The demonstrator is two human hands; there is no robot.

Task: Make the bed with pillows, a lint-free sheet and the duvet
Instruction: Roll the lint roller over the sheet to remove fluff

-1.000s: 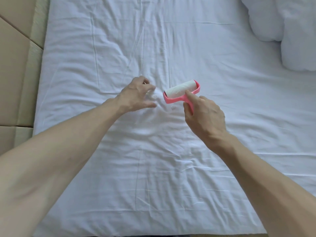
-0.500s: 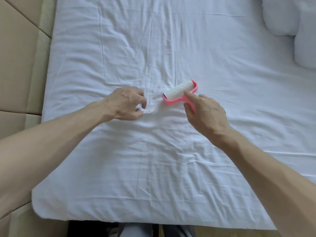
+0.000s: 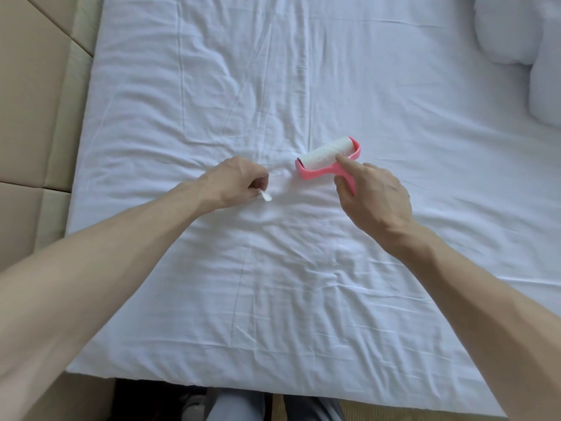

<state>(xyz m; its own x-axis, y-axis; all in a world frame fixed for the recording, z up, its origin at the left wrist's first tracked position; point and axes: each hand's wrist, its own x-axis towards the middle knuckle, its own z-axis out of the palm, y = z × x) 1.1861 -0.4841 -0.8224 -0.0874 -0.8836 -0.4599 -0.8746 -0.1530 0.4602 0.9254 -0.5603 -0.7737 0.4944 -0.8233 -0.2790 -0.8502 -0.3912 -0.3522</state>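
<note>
One creased white sheet (image 3: 303,284) | left hand (image 3: 233,182) pinches fluffy wad (image 3: 266,196); right hand (image 3: 375,199) grips pink cylindrical roller (image 3: 326,154)

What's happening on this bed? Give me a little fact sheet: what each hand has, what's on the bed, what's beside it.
left hand: pinches a small white scrap close over the sheet
right hand: grips the pink lint roller by its handle, forefinger laid along the frame
sheet: white, creased, spread across the bed
pillows: white, two, at the top right corner
beside the bed: beige padded panels on the left
</note>
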